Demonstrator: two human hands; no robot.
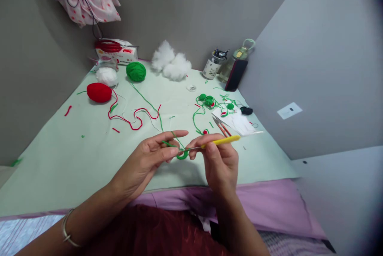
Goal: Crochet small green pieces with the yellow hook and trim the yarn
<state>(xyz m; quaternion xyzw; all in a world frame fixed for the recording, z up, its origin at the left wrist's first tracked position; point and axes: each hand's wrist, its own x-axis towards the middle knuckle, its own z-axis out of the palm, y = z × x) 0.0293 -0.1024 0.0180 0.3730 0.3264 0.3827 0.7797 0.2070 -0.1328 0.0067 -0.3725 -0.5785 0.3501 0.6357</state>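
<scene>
- Green crochet piece point(182, 157) — one, just below the frame's centre, pinched between the left hand's point(154, 153) thumb and fingers.
- Right hand point(222, 162) gripping one yellow-handled hook point(223, 140).
- Three balls, upper left: red yarn ball point(99, 92), white yarn ball point(107, 77), green yarn ball point(135, 71).
- One pair of scissors point(220, 127), right of centre.

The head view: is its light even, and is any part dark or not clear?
In the head view, light looks soft, with a faint shadow on the table cover below the green loop; at the head view's far right, the wall fades into a blurred black edge; in the head view, the loop's stitches are too small to tell.
</scene>
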